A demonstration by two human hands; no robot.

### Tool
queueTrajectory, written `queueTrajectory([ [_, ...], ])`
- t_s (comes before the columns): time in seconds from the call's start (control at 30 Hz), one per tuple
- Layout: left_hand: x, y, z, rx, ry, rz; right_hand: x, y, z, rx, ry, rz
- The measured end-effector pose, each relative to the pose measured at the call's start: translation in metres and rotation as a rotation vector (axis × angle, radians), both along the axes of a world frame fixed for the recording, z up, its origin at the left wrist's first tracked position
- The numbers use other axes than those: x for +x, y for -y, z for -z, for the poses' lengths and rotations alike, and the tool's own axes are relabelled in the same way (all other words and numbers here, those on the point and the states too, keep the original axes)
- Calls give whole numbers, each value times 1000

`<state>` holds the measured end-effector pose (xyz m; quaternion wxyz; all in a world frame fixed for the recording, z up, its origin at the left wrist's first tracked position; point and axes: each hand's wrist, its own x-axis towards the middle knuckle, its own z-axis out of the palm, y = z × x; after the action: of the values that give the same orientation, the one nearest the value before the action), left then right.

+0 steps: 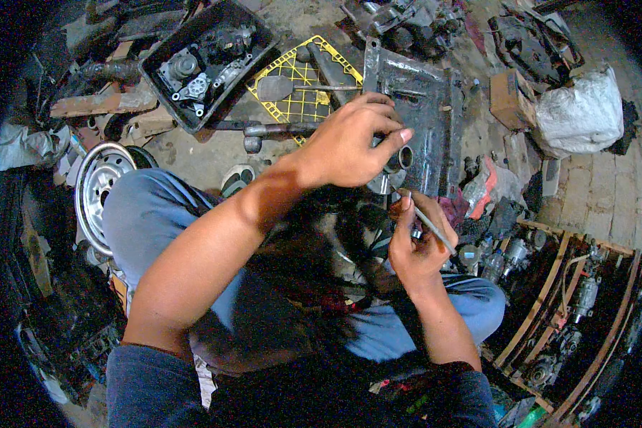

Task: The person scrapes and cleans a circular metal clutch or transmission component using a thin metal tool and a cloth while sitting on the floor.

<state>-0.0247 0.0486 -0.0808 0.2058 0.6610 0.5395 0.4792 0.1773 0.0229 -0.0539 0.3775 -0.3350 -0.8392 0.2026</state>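
My left hand (357, 139) is closed, its fingers curled over the near edge of a dark, oily metal plate (428, 121); what they hold, if anything, is hidden. Just below its thumb shows a round metal part (405, 158) with a hollow end. Beneath that palm is a shiny cylindrical metal piece (381, 185), partly covered. My right hand (421, 246) grips a thin grey metal rod (433, 227) between thumb and fingers. The rod slants, its upper end close to the shiny piece; whether they touch I cannot tell.
A hammer (252, 140) lies left of the plate, near a yellow grid tray (285, 107). Beyond sits a black tub (192, 125) of metal parts. A wheel rim (85, 192) stands by my left knee. Rightward are a cardboard box (510, 100), white sack (581, 114) and wooden crate (542, 299).
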Motion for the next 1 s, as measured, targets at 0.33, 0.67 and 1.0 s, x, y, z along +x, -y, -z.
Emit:
queueTrajectory([
  [0.33, -2, -1, 1, 26, 13, 3, 7, 7, -2, -285, -35, 99],
  [0.67, -3, -3, 2, 14, 1, 21, 4, 5, 10, -309, -163, 53],
  [1.0, -2, -4, 6, 19, 3, 21, 16, 1, -1, -146, -41, 169],
])
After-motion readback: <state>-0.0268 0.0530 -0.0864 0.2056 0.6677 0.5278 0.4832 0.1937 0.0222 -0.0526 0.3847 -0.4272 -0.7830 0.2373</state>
